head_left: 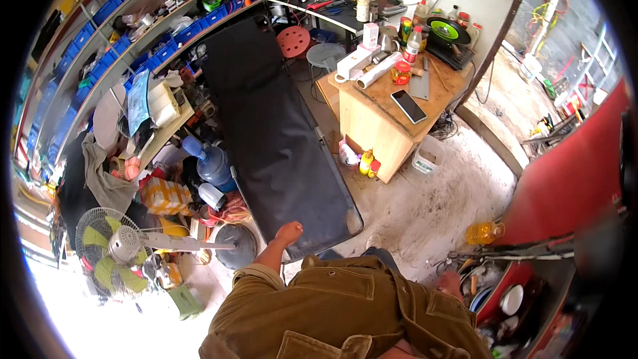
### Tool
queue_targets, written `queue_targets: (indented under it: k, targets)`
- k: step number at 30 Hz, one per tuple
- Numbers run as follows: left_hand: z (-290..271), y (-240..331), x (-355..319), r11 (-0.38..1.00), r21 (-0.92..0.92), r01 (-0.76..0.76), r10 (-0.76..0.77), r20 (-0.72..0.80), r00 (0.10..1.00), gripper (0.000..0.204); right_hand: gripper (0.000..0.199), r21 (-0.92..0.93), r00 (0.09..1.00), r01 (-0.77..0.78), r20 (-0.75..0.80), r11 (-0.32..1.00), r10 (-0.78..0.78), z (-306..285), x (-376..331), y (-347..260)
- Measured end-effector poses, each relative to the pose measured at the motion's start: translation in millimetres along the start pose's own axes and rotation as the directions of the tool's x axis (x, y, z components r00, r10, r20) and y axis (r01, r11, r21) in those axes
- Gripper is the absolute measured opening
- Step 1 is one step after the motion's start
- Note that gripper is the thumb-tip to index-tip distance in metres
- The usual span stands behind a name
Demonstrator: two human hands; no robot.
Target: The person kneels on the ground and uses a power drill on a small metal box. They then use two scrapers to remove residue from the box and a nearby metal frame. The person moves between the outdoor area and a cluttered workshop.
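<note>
My left hand [290, 233] is closed in a loose fist above the near end of a black folding cot [272, 133]; nothing shows in it. The cot stretches away from me toward the back shelves. Low on the right, my right hand [451, 284] hangs beside an open red cabinet [508, 286] with dishes in it. Its fingers are too blurred and small to make out. A white bowl [512, 300] lies inside that cabinet. To the left of the cot stands a pedestal fan [123, 246] with green blades, its round base [235, 246] near my left forearm.
Right of the cot, a wooden cabinet [372, 129] carries a phone [408, 106], a cleaver [419, 83], jars and bottles. A blue water jug [214, 165] and clutter crowd the left. A plastic tub [428, 155] and an oil bottle [484, 233] stand at the right.
</note>
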State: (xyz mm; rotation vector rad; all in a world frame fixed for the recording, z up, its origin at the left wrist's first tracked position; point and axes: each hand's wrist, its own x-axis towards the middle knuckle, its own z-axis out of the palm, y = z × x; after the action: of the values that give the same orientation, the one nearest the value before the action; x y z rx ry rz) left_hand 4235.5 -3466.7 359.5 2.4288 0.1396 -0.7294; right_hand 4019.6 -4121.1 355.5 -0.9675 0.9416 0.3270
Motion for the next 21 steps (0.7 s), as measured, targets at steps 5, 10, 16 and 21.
queue_targets:
  k: [5,10,16,21]
  targets:
    - [38,68,0,0.989,-0.15,0.005,-0.009,-0.024,1.0,0.029,0.006,-0.737,0.786,0.398,-0.034,0.547,-0.618,-50,82,-149]
    - [54,39,-18,0.99,0.119,0.079,-0.058,-0.17,0.984,0.021,0.022,-0.52,0.913,0.349,0.002,0.78,-0.407,27,108,-221]
    - [86,34,-18,0.954,-0.207,0.216,-0.252,-0.169,0.953,0.022,0.034,-0.674,0.943,0.295,0.09,0.677,-0.321,51,97,-247]
    - [101,54,-20,0.901,-0.333,0.278,-0.328,-0.102,0.939,0.024,0.032,-0.701,0.943,0.276,0.067,0.657,-0.325,54,109,-273]
